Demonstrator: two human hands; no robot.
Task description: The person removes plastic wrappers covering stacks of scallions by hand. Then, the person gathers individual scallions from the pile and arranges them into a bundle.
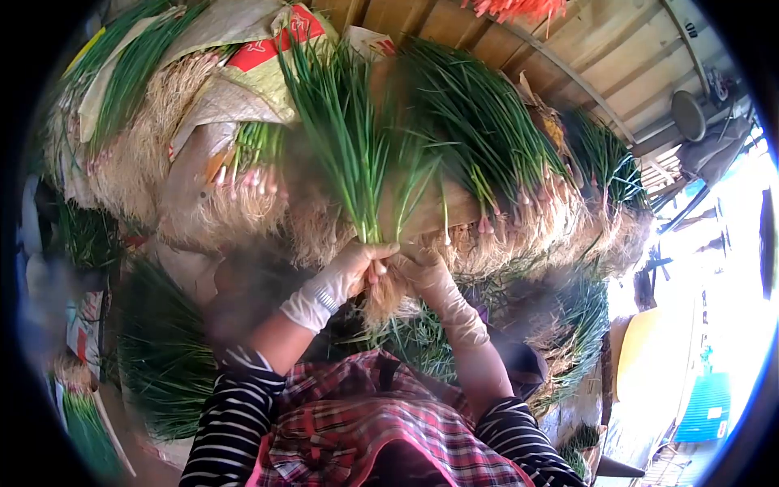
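My left hand (350,272), in a thin whitish glove, is closed round the lower stems of a bunch of green onions (357,174). Their long green leaves point up and away from me, while pale roots (383,299) hang below the fingers. My right hand (423,272), gloved too, is closed close beside it, its thumb side near the left thumb. A thinner group of green onion stems (404,199) rises from its fingers. Pinkish bulbs show between the two hands. Exactly where the right fingertips press is partly hidden.
Behind my hands lies a big heap of green onions (479,122), roots towards me. Printed sacks (243,85) cover more bundles at the left. Loose green leaves (162,349) lie low at the left. A blue plastic basket (704,406) stands far right.
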